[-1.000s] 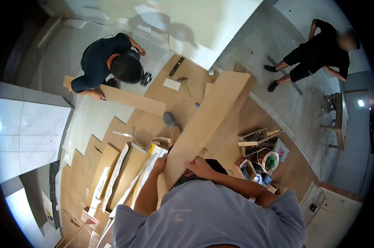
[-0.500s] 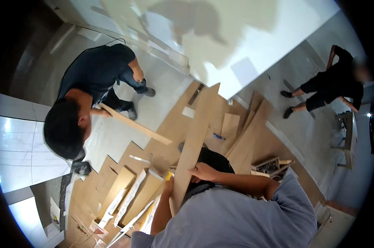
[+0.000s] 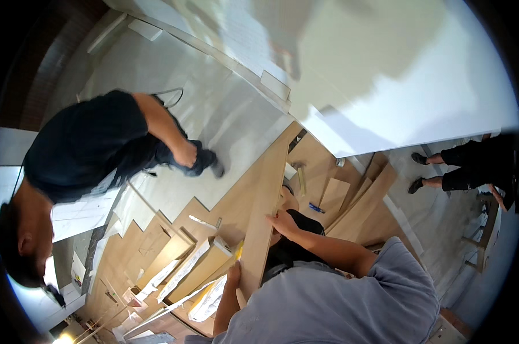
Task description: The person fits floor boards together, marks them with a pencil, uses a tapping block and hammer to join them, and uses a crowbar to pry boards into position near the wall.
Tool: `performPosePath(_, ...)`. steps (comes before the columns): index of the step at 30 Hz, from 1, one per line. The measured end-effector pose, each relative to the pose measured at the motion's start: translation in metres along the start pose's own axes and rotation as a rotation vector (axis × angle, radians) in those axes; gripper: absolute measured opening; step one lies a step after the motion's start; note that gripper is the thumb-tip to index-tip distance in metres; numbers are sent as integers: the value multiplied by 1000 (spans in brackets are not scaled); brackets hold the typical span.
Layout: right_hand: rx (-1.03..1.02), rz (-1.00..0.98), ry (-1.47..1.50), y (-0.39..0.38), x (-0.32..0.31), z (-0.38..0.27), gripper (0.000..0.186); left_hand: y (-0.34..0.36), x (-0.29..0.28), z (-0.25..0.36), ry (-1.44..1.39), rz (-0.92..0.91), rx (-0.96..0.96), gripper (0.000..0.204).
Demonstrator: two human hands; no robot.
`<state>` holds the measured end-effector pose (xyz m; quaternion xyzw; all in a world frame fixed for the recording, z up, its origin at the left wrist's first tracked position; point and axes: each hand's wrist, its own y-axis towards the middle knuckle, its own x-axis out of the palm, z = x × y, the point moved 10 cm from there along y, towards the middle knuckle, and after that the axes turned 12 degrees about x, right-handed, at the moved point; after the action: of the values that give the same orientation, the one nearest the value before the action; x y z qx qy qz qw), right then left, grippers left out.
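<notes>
A long light-brown wooden floor plank (image 3: 264,212) slants up from beside my body toward the white wall panel. My left hand (image 3: 234,274) grips its left edge near the close end. Farther up, my right hand (image 3: 282,223) has its fingers closed over the right edge. Beneath and around the plank lies laid wood flooring (image 3: 228,203) with a stepped left border. Just left of my left hand are opened long plank packs (image 3: 173,255) and white wrapping (image 3: 209,301). A metal square (image 3: 206,222) lies beyond the packs, and a blue tool (image 3: 315,207) lies right of the plank.
A co-worker in dark clothes (image 3: 87,149) bends over at the left, beside the bare grey floor (image 3: 236,114). Another person in black shorts (image 3: 463,172) stands at the far right. Loose planks (image 3: 362,206) lie to my right, and the white wall panel (image 3: 397,114) stands ahead.
My view has shifted, and both hands still hold the plank. The co-worker at the left has moved left and nearer; the plank they held now shows only as a thin strip lower down.
</notes>
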<state>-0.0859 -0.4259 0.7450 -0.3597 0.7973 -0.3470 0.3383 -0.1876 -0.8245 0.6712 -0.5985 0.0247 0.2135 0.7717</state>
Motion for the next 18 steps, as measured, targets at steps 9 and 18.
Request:
performPosePath(9,242,-193,307,147,-62,9,30,-23,-4,179,-57,-146,34,68)
performPosePath(18,460,-284,507,314,-47,56,33,103,-24,141,130,-62,87,56)
